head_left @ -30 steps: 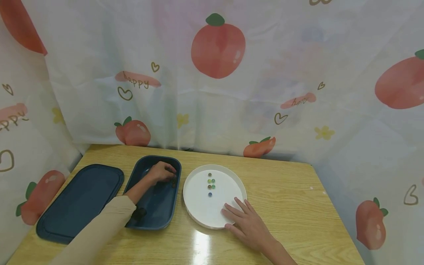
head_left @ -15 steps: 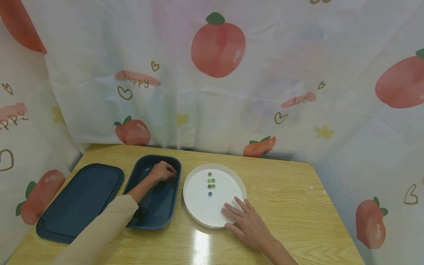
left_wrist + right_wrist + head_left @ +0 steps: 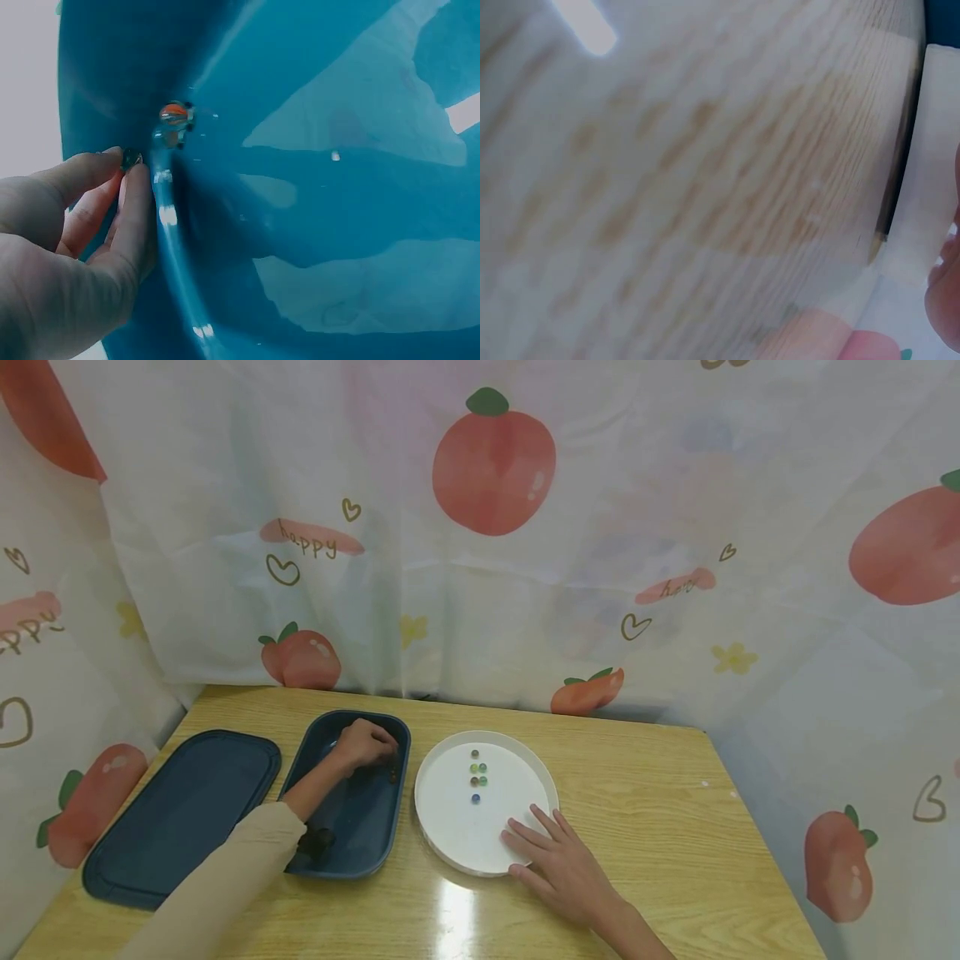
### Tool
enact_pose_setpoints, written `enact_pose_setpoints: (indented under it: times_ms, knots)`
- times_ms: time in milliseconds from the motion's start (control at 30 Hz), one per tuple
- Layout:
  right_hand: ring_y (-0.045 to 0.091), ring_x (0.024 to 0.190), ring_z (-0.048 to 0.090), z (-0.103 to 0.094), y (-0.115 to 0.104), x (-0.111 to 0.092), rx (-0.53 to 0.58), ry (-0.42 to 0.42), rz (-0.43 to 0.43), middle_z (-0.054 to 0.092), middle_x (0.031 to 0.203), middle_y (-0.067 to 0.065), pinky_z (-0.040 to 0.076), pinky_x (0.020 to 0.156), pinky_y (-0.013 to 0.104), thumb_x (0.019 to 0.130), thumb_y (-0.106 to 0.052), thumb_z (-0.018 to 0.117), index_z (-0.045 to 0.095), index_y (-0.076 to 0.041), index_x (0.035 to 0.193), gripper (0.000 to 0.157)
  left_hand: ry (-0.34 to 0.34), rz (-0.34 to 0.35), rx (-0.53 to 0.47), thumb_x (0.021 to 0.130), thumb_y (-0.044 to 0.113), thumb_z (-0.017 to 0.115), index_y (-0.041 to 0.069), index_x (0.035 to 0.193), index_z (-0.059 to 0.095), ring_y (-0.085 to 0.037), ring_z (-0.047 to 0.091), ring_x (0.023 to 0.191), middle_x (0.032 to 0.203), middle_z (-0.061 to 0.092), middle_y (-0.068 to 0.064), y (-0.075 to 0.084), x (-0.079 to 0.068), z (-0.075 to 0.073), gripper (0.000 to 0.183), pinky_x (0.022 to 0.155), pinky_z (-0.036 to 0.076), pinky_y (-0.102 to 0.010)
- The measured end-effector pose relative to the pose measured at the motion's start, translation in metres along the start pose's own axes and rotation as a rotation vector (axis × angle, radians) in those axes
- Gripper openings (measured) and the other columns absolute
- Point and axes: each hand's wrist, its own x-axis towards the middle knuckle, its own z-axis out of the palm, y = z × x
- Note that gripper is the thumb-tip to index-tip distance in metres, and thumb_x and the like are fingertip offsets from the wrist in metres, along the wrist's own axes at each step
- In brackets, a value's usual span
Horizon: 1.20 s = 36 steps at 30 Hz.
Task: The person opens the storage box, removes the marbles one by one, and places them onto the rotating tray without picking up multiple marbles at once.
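Observation:
My left hand (image 3: 363, 746) reaches into the dark blue tub (image 3: 360, 852). In the left wrist view its thumb and fingers pinch a small dark green glass marble (image 3: 131, 158) near the tub's side wall. Just beyond the fingertips, an orange-striped marble (image 3: 174, 114) lies at the foot of that wall, with other marbles partly hidden around it. My right hand (image 3: 564, 870), fingers spread, rests at the near right rim of the round white tray (image 3: 450, 835). Several marbles (image 3: 475, 782) sit on this tray in a rough column. The right wrist view catches only part of that hand (image 3: 945, 300).
A dark blue lid (image 3: 187, 818) lies on the wooden table (image 3: 645, 802) left of the tub. Tray and tub stand side by side with a narrow gap. A fruit-printed curtain (image 3: 480, 593) hangs behind the table and along both sides.
My left hand has shifted very slightly toward the back of the tub, staying by the same wall. The right hand, tray and the marbles on it stay where they were.

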Motion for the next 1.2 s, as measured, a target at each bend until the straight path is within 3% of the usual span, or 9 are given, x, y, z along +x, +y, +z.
enact_pose_setpoints:
  times_ms: [267,633,867,1200]
  knots:
    - [0.028,0.143,0.035,-0.001,-0.001,0.001,-0.003,-0.002,0.0,0.054,0.144,-0.009,0.023,0.113,0.053,0.098,-0.046,0.06,0.062,-0.024,0.139,0.046,0.017,0.034,-0.071,0.09,0.006,0.073,-0.002,0.098,0.077,-0.021,0.072,0.079,0.092,0.073,-0.011,0.008,-0.009,-0.012,0.012,0.073,0.058,-0.037]
    - [0.028,0.144,0.034,0.002,0.001,0.0,0.001,0.002,-0.005,0.054,0.145,-0.009,0.023,0.113,0.055,0.099,-0.046,0.059,0.062,-0.024,0.139,0.046,-0.01,0.073,-0.189,0.094,0.009,0.07,-0.004,0.11,0.073,-0.032,0.07,0.1,0.114,0.068,-0.02,0.026,-0.026,-0.02,0.021,0.087,0.055,-0.043]
    - [0.028,0.144,0.034,0.001,0.001,0.0,0.001,0.002,-0.002,0.054,0.144,-0.009,0.022,0.113,0.053,0.098,-0.047,0.059,0.062,-0.025,0.139,0.046,-0.011,0.114,-0.235,0.094,0.008,0.07,-0.006,0.113,0.071,-0.031,0.069,0.1,0.108,0.07,-0.016,0.041,-0.033,-0.009,0.024,0.087,0.056,-0.041]
    - [0.029,0.143,0.035,0.001,0.001,0.001,0.007,0.004,-0.004,0.054,0.144,-0.008,0.023,0.113,0.055,0.098,-0.047,0.059,0.063,-0.024,0.138,0.046,-0.028,0.117,-0.168,0.091,0.008,0.074,0.0,0.104,0.076,-0.023,0.071,0.087,0.097,0.072,-0.008,0.059,-0.039,0.019,0.016,0.08,0.058,-0.036]
